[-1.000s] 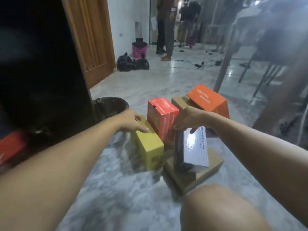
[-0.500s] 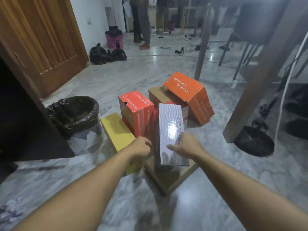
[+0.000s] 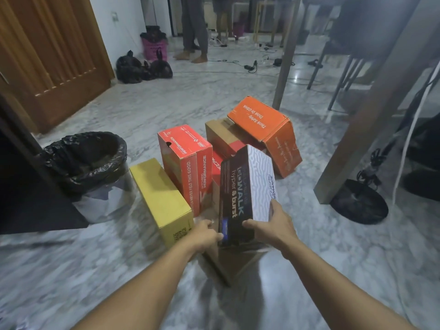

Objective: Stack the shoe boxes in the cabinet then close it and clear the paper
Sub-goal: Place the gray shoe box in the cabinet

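A black-and-white shoe box is tilted up above a flat brown box on the marble floor. My right hand grips its near right corner, thumb across the near end. My left hand holds its near left edge. To the left lies a yellow box, and a red box stands upright behind it. Farther back are a brown box and a tilted orange box. The dark cabinet opening is at the left edge.
A bin with a black liner stands left of the boxes. A wooden door is at the back left. Table legs and cables stand at right, black bags and people's legs farther back.
The black-and-white box has been lifted and tilted, so its dark side now shows. Both hands have closed on its near end. The view has moved in closer.
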A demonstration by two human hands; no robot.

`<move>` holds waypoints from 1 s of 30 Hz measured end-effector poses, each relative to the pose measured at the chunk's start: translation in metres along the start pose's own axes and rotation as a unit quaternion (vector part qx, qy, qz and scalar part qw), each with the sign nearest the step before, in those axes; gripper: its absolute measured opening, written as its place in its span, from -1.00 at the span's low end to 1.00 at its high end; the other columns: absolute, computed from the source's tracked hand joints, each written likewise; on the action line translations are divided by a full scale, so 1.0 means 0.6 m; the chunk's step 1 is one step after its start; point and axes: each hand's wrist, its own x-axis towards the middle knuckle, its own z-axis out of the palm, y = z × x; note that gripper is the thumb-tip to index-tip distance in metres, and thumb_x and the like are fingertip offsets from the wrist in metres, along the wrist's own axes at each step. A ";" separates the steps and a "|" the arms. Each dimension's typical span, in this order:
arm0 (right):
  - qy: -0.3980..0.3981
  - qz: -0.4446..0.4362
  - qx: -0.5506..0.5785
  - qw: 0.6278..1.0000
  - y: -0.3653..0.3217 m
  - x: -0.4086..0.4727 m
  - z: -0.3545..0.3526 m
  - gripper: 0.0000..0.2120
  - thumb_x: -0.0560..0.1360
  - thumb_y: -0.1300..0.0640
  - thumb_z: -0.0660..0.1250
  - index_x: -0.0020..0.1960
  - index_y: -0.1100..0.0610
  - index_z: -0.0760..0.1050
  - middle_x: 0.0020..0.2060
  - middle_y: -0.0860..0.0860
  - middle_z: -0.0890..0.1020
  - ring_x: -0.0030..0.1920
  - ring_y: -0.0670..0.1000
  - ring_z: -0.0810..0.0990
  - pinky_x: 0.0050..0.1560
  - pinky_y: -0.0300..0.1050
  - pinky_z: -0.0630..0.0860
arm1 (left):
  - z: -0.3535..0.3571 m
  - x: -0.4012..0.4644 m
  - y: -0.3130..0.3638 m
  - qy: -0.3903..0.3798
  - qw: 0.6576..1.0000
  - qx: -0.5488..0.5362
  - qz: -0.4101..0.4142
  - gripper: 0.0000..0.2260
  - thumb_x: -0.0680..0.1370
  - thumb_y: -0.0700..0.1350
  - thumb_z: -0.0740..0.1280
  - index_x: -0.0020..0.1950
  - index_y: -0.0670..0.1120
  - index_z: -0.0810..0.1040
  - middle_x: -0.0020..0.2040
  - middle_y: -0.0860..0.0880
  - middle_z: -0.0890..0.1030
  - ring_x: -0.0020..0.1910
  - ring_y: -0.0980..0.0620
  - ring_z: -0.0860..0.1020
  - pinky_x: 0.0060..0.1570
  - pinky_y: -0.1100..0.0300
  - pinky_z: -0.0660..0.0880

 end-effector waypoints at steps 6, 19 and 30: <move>-0.101 0.029 0.191 0.976 0.045 -0.024 -0.037 -0.56 0.43 0.07 0.46 0.23 -0.12 0.38 0.12 -0.13 0.60 0.06 -0.05 0.60 -0.24 -0.08 0.52 | 0.033 0.003 -0.006 -0.016 0.994 -0.108 0.014 -0.74 0.56 -0.16 0.33 0.25 -0.15 0.55 0.04 -0.14 0.65 -0.37 0.14 0.48 -0.33 0.27 0.38; -0.109 0.060 0.189 0.974 0.076 -0.050 -0.033 -0.45 0.50 -0.06 0.40 0.39 -0.35 0.27 0.25 -0.15 0.53 0.19 0.01 0.52 -0.05 0.13 0.48 | 0.045 -0.007 -0.023 -0.020 0.989 -0.136 0.053 -0.64 0.53 -0.27 0.34 0.29 0.01 0.53 0.11 -0.07 0.64 -0.15 0.00 0.60 -0.22 0.12 0.52; 0.017 0.046 -0.011 0.999 0.081 -0.027 -0.030 -0.74 0.45 -0.04 0.37 -0.03 0.15 0.64 -0.14 0.10 0.69 -0.11 0.15 0.65 -0.07 0.08 0.63 | 0.030 -0.011 -0.045 0.161 0.965 -0.181 -0.096 -0.42 0.33 0.12 0.52 0.18 -0.21 0.50 0.08 -0.17 0.59 0.15 -0.24 0.57 -0.06 -0.02 0.55</move>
